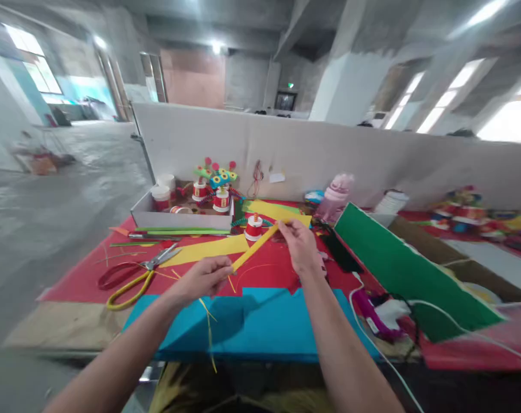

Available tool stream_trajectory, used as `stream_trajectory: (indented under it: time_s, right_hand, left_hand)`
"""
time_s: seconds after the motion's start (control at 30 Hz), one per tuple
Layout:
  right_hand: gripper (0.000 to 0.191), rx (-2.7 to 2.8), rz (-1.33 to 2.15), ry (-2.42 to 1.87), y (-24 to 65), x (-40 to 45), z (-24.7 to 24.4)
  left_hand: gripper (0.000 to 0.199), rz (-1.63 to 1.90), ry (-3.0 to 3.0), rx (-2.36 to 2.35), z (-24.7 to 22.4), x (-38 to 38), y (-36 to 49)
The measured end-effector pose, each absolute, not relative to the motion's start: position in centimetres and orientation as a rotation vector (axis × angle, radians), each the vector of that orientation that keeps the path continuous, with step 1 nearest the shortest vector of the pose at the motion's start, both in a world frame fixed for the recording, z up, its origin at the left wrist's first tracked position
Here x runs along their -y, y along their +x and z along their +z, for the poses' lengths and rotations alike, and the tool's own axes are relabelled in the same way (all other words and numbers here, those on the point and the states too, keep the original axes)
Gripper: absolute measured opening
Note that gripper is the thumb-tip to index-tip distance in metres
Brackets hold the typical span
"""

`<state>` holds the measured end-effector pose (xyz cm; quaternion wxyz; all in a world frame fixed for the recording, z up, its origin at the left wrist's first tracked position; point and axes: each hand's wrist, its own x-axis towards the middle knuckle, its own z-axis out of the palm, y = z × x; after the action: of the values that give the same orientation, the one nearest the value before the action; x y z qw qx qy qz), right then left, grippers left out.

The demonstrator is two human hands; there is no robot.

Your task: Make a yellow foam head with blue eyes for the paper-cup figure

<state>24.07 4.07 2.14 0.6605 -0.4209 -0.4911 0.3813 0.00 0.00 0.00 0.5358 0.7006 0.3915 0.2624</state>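
Note:
A narrow yellow paper strip (pixel 256 248) is stretched slantwise between my two hands, above the red table covering. My left hand (pixel 209 275) pinches its lower near end, and my right hand (pixel 298 244) pinches the upper far end. Just behind the strip stands a small red and white paper cup (pixel 253 228) with an orange coil on top. Blue paper (pixel 282 324) lies below my hands at the table's front edge. Thin yellow offcuts (pixel 209 330) hang over it. Large scissors (pixel 144 275) with red and yellow handles lie open to the left of my left hand.
A white box (pixel 178 220) at the back left holds cups and finished paper-cup figures (pixel 221 198). Yellow sheets (pixel 209 250) lie behind my left hand. On the right are a green board (pixel 407 264), a purple glue gun (pixel 376 315) with a white cord, and a pink bottle (pixel 335 198).

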Motion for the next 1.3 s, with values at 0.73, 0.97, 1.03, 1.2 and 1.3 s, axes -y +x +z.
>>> stream_trajectory:
  time_s: [0.73,0.97,1.03,1.2,1.3]
  right_hand:
    - [0.024,1.616,0.252,-1.345,19.9,-8.2,-8.6]
    - [0.026,1.477,0.386,-1.227,21.2,-7.2,-7.8]
    - [0.026,1.364,0.445,-1.17,21.4,-7.2,-7.4]
    - [0.035,1.103,0.929,-0.91,21.6,-7.5,-6.1]
    - [0.049,1.093,1.396,-0.624,21.3,-7.0,-5.5]
  left_hand:
    - [0.034,-0.051,2.684,-1.666,-3.7,-8.5,-5.3]
    - [0.026,0.024,2.652,-1.838,-3.4,-7.9,-2.4]
    - [0.025,0.134,2.625,-1.88,-1.6,-7.6,-2.4]
    - [0.036,0.872,1.982,-1.35,2.7,-6.0,-1.5]
    - [0.042,0.867,1.489,-0.977,2.5,-5.0,0.3]
